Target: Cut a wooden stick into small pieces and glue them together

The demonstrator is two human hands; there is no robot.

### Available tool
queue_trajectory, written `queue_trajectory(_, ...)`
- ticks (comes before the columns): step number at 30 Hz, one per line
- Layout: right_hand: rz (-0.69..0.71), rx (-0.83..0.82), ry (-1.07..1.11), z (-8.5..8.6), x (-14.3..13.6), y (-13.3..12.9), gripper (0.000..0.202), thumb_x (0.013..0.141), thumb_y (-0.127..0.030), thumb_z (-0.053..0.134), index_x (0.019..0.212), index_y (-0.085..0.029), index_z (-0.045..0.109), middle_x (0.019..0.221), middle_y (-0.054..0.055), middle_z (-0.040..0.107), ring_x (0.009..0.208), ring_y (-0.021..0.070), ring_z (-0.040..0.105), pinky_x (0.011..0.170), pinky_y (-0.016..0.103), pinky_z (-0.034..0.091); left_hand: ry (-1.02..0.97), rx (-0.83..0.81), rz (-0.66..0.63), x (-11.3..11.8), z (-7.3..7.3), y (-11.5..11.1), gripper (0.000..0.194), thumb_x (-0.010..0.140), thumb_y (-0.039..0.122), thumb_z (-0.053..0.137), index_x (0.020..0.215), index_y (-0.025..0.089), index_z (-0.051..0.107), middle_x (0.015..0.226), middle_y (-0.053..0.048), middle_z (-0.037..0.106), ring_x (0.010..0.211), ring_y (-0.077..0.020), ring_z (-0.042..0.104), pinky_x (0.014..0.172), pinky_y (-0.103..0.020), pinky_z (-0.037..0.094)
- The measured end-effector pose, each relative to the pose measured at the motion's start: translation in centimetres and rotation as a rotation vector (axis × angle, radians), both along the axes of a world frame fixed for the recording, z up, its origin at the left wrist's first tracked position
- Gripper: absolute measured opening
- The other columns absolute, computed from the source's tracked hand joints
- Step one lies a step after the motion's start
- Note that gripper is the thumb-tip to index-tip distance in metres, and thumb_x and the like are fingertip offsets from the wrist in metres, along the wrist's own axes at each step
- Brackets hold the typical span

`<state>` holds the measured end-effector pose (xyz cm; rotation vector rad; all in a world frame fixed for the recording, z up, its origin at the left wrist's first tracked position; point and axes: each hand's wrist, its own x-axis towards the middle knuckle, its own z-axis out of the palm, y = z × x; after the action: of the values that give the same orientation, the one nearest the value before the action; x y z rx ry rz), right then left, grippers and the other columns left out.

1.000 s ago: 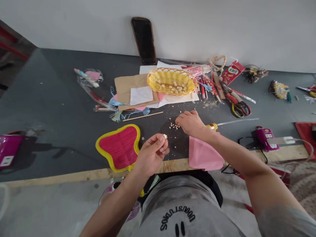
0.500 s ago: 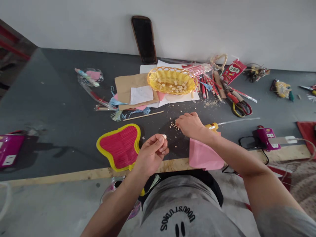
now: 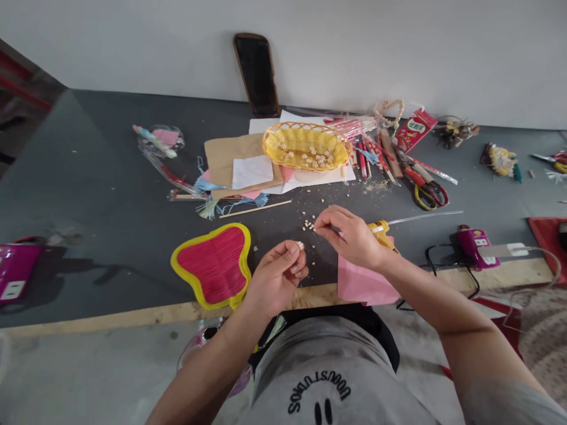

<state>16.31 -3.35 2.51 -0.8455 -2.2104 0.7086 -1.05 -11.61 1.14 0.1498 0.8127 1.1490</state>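
Note:
Between the thumb and fingers of my left hand (image 3: pixel 278 274) is a small pale cluster of wooden bits (image 3: pixel 300 245), low over the table near its front edge. My right hand (image 3: pixel 349 237) is pinched beside a scatter of tiny pale wooden pieces (image 3: pixel 308 225). A small pale piece (image 3: pixel 315 229) shows at its fingertips. Left of my left hand lies a red fan-shaped panel with a yellow border (image 3: pixel 212 265). Behind the hands, a yellow woven basket (image 3: pixel 274 154) holds several similar little clusters.
A yellow glue gun (image 3: pixel 380 231) and pink paper (image 3: pixel 365 283) lie by my right forearm. Scissors (image 3: pixel 427 192) and wrapped sticks lie farther right. A phone (image 3: pixel 257 74) leans on the wall. A thin stick (image 3: pixel 256 209) lies behind the fan-shaped panel. Purple power sockets (image 3: pixel 479 247) sit right.
My right hand has drawn slightly back from the loose pieces, its fingers now pinching a small piece. My left hand still holds the cluster, shifted slightly right.

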Motion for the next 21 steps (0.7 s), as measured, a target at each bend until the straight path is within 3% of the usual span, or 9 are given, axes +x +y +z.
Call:
queue_trajectory(7,0.002,0.217,0.101,1.0,0.3,-2.9,0.012,0.095,-0.012,0.057,0.089,-0.021,0.060,0.084,0.002,0.070,0.083,0.0160,0.065,0.078,0.032,0.048,-0.063,-0.007,-0.061,1.4,1.0,0.1,0.028,0.067,0.027,0.089,0.067,0.014,0.064,0.058,0.003,0.053,0.052,-0.0045,0.039,0.050,-0.017,0.037)
queue_trajectory(21,-0.024,0.158,0.126,0.5,1.2,-3.5,0.007,0.094,-0.015,0.060,0.091,-0.021,0.062,0.085,0.002,0.071,0.080,0.0161,0.064,0.076,0.032,0.049,-0.045,-0.001,-0.097,2.5,1.0,-0.1,0.030,0.068,0.029,0.089,0.066,0.014,0.064,0.058,0.003,0.053,0.052,-0.0051,0.039,0.053,-0.018,0.039)
